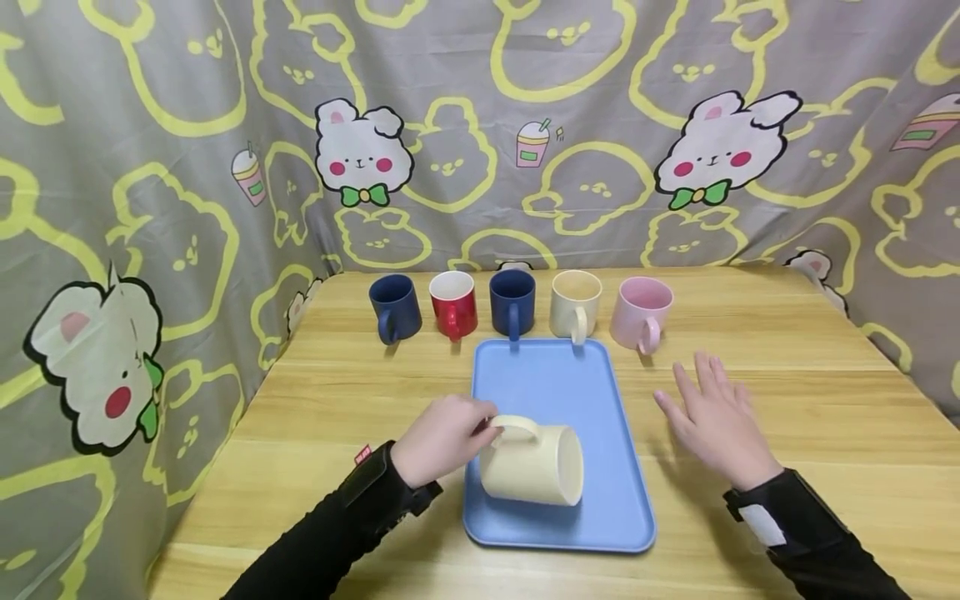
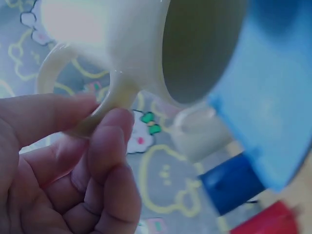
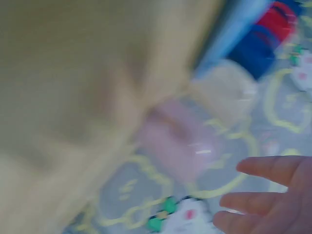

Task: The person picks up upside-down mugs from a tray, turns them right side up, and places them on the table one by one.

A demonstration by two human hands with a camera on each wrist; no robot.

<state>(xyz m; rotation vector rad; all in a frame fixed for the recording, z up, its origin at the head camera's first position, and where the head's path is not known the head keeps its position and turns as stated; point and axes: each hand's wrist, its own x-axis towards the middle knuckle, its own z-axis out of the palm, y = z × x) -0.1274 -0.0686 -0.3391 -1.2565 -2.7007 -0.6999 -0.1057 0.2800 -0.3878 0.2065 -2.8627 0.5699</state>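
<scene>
Over the near half of the blue tray, a cream mug lies on its side, its mouth facing right and its handle upward. My left hand pinches that handle between thumb and fingers; the left wrist view shows the grip on the mug handle up close. To the right of the tray, my right hand hovers over the table with fingers spread, holding nothing. In the right wrist view, the fingers are extended.
Behind the tray stands a row of upright mugs: a dark blue mug, a red mug, another dark blue mug, a cream mug and a pink mug. A patterned curtain surrounds the wooden table.
</scene>
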